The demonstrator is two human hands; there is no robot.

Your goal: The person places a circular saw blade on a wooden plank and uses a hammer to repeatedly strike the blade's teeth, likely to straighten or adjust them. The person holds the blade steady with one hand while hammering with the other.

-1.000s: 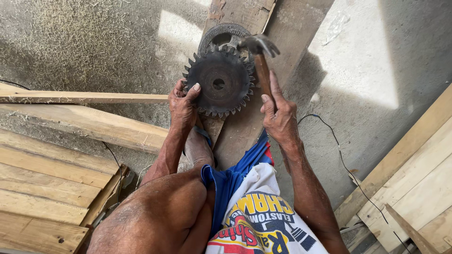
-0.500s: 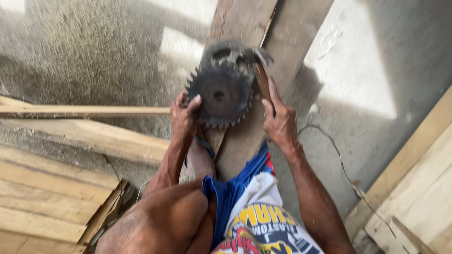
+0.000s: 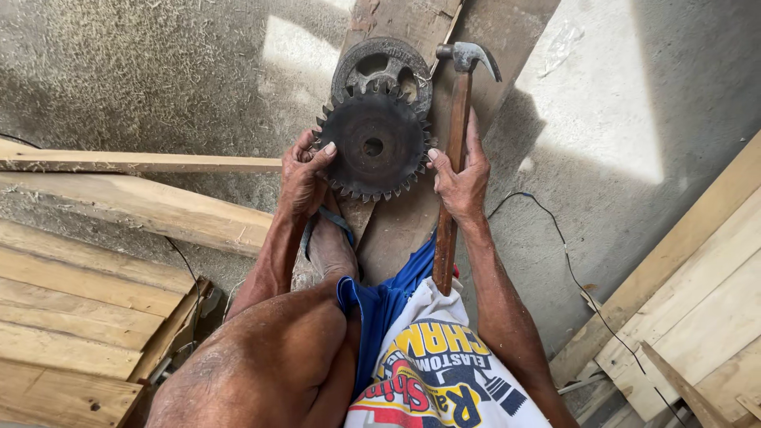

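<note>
A: Two hands on one toothed saw blade, held over the plank. Left hand pinches the rim.
B: Right hand also clamps the hammer. Split grip; I'd expect slip, teeth cutting fingertips.

The round toothed steel saw blade is dark rust-brown. Right of the blade, the claw hammer has a reddish-brown wooden handle and grey metal head. Below the blade, the blue shorts meet a white cloth printed in yellow, red and blue. Pale yellow wooden planks lie left of it, on grey speckled concrete floor.
</note>
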